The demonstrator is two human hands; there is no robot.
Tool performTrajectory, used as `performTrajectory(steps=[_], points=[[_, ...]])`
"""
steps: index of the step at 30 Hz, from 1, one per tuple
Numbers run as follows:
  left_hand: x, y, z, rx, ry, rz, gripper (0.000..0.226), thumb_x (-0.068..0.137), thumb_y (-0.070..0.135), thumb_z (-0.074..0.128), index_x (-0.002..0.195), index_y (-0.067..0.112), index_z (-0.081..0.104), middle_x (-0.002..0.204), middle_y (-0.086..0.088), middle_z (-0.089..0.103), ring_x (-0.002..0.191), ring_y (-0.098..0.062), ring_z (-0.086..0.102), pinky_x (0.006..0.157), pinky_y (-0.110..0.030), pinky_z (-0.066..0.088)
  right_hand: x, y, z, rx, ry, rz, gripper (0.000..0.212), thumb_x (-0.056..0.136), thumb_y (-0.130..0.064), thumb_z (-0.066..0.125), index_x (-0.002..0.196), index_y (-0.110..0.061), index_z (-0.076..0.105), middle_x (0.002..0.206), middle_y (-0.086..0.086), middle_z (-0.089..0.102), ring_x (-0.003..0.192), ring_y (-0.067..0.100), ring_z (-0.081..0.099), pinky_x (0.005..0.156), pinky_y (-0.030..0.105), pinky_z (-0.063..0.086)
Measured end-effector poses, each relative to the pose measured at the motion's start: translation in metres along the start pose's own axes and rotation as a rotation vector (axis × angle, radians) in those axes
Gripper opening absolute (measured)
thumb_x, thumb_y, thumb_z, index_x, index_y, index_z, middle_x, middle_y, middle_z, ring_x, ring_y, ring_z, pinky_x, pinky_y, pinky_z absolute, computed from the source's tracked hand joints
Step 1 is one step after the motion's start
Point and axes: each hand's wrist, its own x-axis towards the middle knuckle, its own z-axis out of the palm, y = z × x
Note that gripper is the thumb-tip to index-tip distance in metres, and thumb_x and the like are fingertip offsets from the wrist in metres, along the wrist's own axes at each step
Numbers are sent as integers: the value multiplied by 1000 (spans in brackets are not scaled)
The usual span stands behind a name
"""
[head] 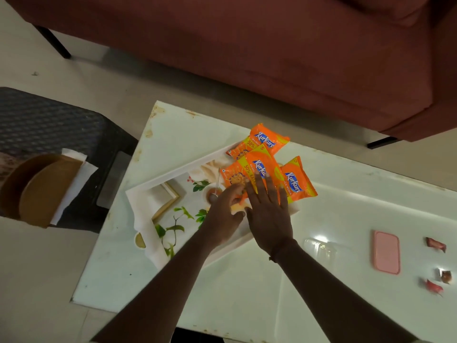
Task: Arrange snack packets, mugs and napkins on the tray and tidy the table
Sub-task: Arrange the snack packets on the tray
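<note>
A white tray [158, 194] with a printed picture of leaves and a cup lies on the white table [346, 214]. Three orange snack packets overlap at its far right end: one at the back [264, 141], one in the middle [249, 169], one at the right [298, 183] hanging past the tray's edge. My right hand [268, 211] lies flat, fingers spread, on the middle packet. My left hand [222, 214] pinches that packet's near corner between thumb and fingers.
A pink lid [386, 252] and a clear plastic container [320, 248] lie on the table's right side, with three sweet wrappers [436, 243] beyond. A dark wicker stool [49, 134] at left carries brown plates [42, 191] and white napkins [79, 179]. A maroon sofa [272, 45] stands behind.
</note>
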Motion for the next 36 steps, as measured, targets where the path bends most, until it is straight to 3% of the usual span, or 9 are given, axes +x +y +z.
performTrajectory(steps=[4, 8, 12, 17, 22, 25, 29, 36], points=[[-35, -1, -19, 78, 110, 41, 55, 87, 11, 65, 131, 38, 46, 140, 8, 51, 128, -9, 52, 100, -24, 48, -26, -10, 3, 8, 33, -21, 72, 96, -40, 53, 156, -18, 22, 165, 10, 10, 153, 31, 6, 121, 51, 12], [-84, -13, -43, 455, 220, 160, 52, 89, 22, 65, 138, 24, 49, 152, 5, 40, 141, -6, 33, 111, -35, 41, -50, -35, 2, 92, 53, -44, 73, 95, -43, 51, 157, -18, 20, 166, 9, 6, 153, 29, 4, 120, 52, 19], [-119, -27, -78, 735, 391, 191, 52, 86, 29, 69, 134, 17, 53, 152, -8, 42, 143, -26, 35, 109, -48, 41, -60, -71, -9, 228, 62, -37, 72, 98, -52, 36, 158, -18, 13, 166, 7, 4, 153, 25, 3, 120, 49, 17], [-151, -46, -133, 844, 493, 92, 60, 91, 37, 59, 145, 20, 37, 162, -7, 21, 151, -25, 12, 117, -46, 17, -53, -123, -33, 375, 50, -18, 78, 98, -56, 38, 158, -21, 2, 167, 3, 2, 153, 21, -1, 120, 47, 19], [-163, -39, -188, 887, 468, 96, 60, 87, 36, 65, 140, 15, 48, 157, -12, 33, 147, -31, 25, 114, -52, 27, -39, -177, -61, 439, 13, -1, 78, 96, -57, 40, 157, -21, 9, 166, 5, 8, 153, 25, 9, 119, 47, 23], [-171, -25, -219, 907, 429, 124, 62, 83, 33, 72, 137, 11, 51, 152, -14, 41, 142, -34, 36, 110, -54, 37, -35, -207, -82, 453, -4, 21, 79, 95, -58, 39, 158, -21, 9, 166, 3, 4, 153, 23, 5, 120, 43, 18], [-193, -3, -254, 923, 360, 148, 60, 88, 32, 67, 139, 8, 50, 154, -15, 38, 145, -34, 30, 110, -56, 38, -42, -244, -112, 456, -30, 101, 79, 96, -59, 38, 158, -21, 6, 166, 2, 3, 153, 21, 1, 120, 39, 7], [-238, 22, -305, 994, 222, 206, 67, 86, 37, 66, 142, 9, 44, 156, -16, 34, 145, -35, 29, 112, -52, 34, -69, -290, -167, 454, 11, 213, 78, 95, -59, 38, 157, -19, 12, 166, 4, 10, 153, 23, 7, 119, 37, 7]])
